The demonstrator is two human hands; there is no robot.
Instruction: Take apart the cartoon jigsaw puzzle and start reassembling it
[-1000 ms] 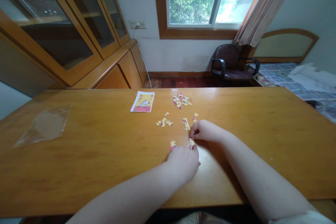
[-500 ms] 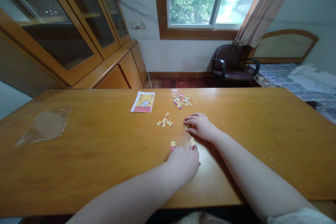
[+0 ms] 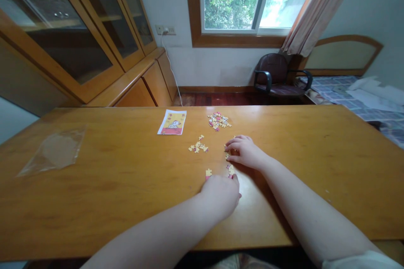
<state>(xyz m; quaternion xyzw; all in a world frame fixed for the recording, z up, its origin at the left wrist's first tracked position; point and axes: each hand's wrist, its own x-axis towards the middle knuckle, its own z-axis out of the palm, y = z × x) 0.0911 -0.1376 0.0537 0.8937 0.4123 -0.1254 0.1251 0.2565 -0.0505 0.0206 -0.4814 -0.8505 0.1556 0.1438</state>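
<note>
My left hand (image 3: 221,195) rests low on the table, fingers curled, the index fingertip against a few joined jigsaw puzzle pieces (image 3: 231,170). Its other fingers are mostly hidden beneath the hand. Just left of it, a yellow and pink jigsaw piece (image 3: 208,172) is partly covered by the knuckles. Farther out, my right hand (image 3: 245,151) curves its fingers and thumb around several loose jigsaw pieces (image 3: 226,151) on the tabletop. Some pieces there are hidden under the fingers. A small group of mostly yellow pieces (image 3: 198,146) lies to the left of this hand.
A bigger heap of jigsaw pieces (image 3: 218,121) lies toward the far edge. Beside it is a picture card (image 3: 172,122) with a white animal on yellow and pink. A clear plastic bag (image 3: 57,151) lies at the left of the wooden table (image 3: 126,185). An armchair (image 3: 274,73) stands beyond.
My right hand has slid slightly to the right, and the loose jigsaw pieces at its fingertips have shifted with it. My left hand stays in place.
</note>
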